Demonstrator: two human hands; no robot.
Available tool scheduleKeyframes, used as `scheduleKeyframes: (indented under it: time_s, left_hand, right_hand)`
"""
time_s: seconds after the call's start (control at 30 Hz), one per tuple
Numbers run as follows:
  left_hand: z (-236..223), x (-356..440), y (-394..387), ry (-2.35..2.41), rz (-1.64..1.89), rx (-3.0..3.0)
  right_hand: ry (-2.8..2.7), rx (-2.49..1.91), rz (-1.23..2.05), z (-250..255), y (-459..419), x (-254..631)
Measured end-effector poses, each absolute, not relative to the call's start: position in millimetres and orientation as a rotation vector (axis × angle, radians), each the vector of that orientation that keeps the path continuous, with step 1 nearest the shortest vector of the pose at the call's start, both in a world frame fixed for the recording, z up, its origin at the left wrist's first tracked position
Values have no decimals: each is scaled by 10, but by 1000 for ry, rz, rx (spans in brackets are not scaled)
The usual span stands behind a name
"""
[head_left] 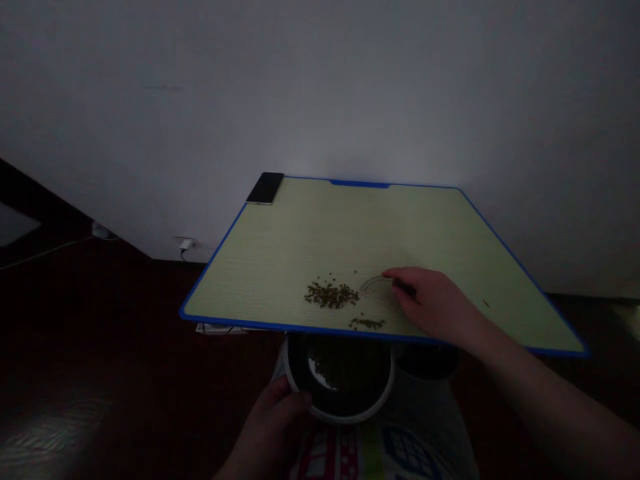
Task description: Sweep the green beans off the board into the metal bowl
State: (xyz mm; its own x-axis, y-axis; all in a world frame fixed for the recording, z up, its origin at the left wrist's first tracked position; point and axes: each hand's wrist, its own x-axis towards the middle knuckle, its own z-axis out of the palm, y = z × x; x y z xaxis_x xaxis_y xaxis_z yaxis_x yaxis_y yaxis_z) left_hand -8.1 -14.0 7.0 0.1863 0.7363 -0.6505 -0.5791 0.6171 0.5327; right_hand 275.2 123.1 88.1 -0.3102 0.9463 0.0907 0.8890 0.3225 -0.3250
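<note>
In the head view my right hand (435,303) grips a clear, semicircular piece with an arc of fine markings, like a protractor (376,288), low over the board. A small dark patch by its fingertips cannot be made out. Just left of the protractor's edge lies a loose pile of small greenish-brown beans (331,295), with a few strays around it. A smaller line of beans (367,323) sits nearer the board's front edge. Below that edge my left hand (277,420) holds the pale rim of a bowl (345,418), its thumb over the rim. More beans (345,363) lie inside, dimly lit.
The pale yellow-green board (360,230) has a blue border and stands against a wall (320,87). A black phone (265,188) lies at its far left corner. A second dark container (429,362) is partly under the board, right of the bowl. A plug (187,245) is on the wall.
</note>
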Motion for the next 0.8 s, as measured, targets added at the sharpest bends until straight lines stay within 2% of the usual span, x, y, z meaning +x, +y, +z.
scheduleKeyframes:
  time_s: [0.8]
  left_hand:
    - [93,-59,-107,999,912,207]
  right_hand:
    - [-2472,-1522,385,901,1271,2798]
